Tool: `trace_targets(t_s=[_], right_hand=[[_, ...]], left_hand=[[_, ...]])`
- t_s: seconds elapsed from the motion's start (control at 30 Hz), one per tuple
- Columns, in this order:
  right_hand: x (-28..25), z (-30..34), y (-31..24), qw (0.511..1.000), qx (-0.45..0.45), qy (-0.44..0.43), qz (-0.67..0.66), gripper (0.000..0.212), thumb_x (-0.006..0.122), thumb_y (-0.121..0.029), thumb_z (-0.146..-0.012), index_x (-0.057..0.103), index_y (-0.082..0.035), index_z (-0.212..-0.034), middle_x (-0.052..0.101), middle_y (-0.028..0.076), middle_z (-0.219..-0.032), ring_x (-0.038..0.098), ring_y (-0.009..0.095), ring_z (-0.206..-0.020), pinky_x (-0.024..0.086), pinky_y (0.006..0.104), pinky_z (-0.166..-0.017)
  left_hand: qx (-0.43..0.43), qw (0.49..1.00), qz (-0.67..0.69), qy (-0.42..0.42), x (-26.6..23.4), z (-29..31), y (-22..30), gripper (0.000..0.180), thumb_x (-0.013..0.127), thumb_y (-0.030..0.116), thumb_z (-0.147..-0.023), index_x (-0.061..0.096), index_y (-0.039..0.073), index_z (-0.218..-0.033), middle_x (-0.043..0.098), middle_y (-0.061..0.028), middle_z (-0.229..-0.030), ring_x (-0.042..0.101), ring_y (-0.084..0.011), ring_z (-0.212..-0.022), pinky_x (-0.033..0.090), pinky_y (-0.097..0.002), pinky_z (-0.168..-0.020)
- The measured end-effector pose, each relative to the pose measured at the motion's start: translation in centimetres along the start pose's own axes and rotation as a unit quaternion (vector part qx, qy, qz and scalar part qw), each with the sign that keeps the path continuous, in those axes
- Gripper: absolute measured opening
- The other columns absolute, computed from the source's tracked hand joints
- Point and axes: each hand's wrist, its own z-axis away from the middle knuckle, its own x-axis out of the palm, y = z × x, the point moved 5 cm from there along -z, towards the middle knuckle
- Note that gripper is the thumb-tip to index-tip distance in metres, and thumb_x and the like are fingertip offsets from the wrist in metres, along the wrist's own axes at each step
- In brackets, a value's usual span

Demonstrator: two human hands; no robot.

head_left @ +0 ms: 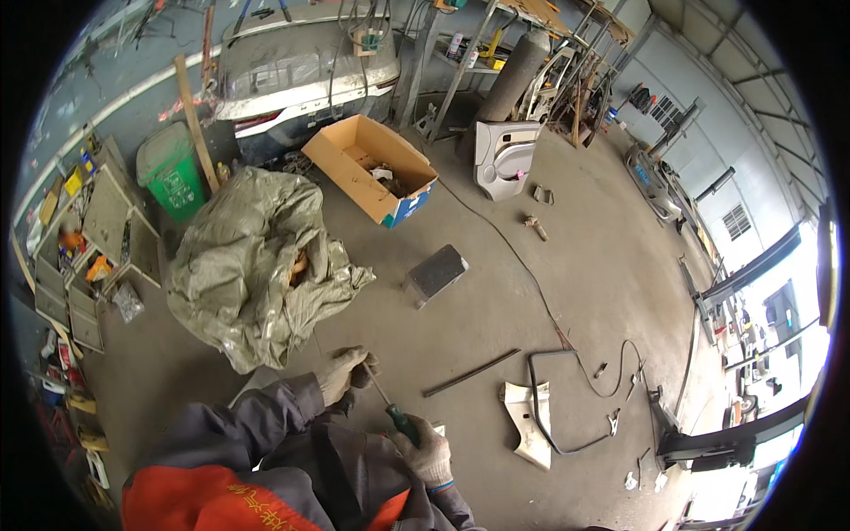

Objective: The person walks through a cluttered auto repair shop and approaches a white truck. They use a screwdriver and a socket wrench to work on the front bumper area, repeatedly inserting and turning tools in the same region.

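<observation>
A screwdriver with a green handle [403, 425] and a thin metal shaft slants across in front of my body. My right hand [428, 458], in a pale work glove, is wrapped round its handle. The shaft points up and left to my left hand [342, 374], also gloved, whose fingers are closed at the tip end. Those fingers hide the tip, and I cannot tell if anything else is in them. Beyond my left hand lies a large heap of olive-green plastic sheeting [248, 265].
An open cardboard box [376, 173] and a dark flat-topped block [437, 274] are on the floor ahead. To the right lie a black strip [471, 372], a pale bent panel [522, 425] and a cable [540, 292]. A green bin [173, 177] stands far left.
</observation>
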Motion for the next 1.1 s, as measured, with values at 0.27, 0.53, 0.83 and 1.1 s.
trace_targets(t_s=[0.27, 0.53, 0.83, 1.1], right_hand=[[-6.4, -16.2, 4.3, 0.999, 0.006, 0.019, -0.042, 0.046, 0.079, -0.039, -0.086, 0.070, -0.010, -0.120, 0.074, 0.016, -0.097, 0.074, 0.033, -0.084, 0.057, 0.0399, -0.069], [-17.5, -34.7, 11.5, 0.999, -0.026, -0.035, -0.029, 0.044, 0.080, -0.035, -0.084, 0.069, -0.011, -0.119, 0.073, 0.019, -0.102, 0.072, 0.040, -0.092, 0.058, 0.0453, -0.074], [-33.8, -50.1, 20.1, 0.998, -0.050, -0.027, 0.005, 0.051, 0.083, -0.027, -0.079, 0.066, -0.009, -0.124, 0.073, 0.019, -0.104, 0.072, 0.037, -0.092, 0.058, 0.0453, -0.078], [-43.1, -61.5, 31.8, 0.997, 0.060, 0.008, -0.052, 0.050, 0.082, -0.020, -0.080, 0.066, -0.001, -0.124, 0.075, 0.019, -0.104, 0.075, 0.029, -0.095, 0.059, 0.0390, -0.082]], left_hand=[[-0.078, 0.996, -0.040, 0.013, 7.4, -16.6, 3.9, 0.026, 0.057, 0.033, -0.106, 0.068, 0.010, -0.107, 0.072, -0.0035, -0.100, 0.073, -0.0217, -0.091, 0.058, -0.0361, -0.069], [0.051, 0.995, -0.073, 0.052, 17.1, -33.3, 6.9, 0.025, 0.061, 0.032, -0.103, 0.070, 0.009, -0.102, 0.071, -0.0042, -0.091, 0.068, -0.0146, -0.080, 0.055, -0.0313, -0.063], [0.014, 0.998, 0.006, 0.058, 33.2, -48.9, 5.6, 0.027, 0.061, 0.029, -0.104, 0.069, 0.004, -0.106, 0.072, -0.0080, -0.093, 0.068, -0.0158, -0.075, 0.055, -0.0290, -0.066], [-0.024, 1.000, 0.005, 0.016, 46.0, -67.3, 3.4, 0.025, 0.060, 0.021, -0.103, 0.067, -0.002, -0.107, 0.072, -0.0120, -0.098, 0.070, -0.0204, -0.088, 0.057, -0.0333, -0.077]])
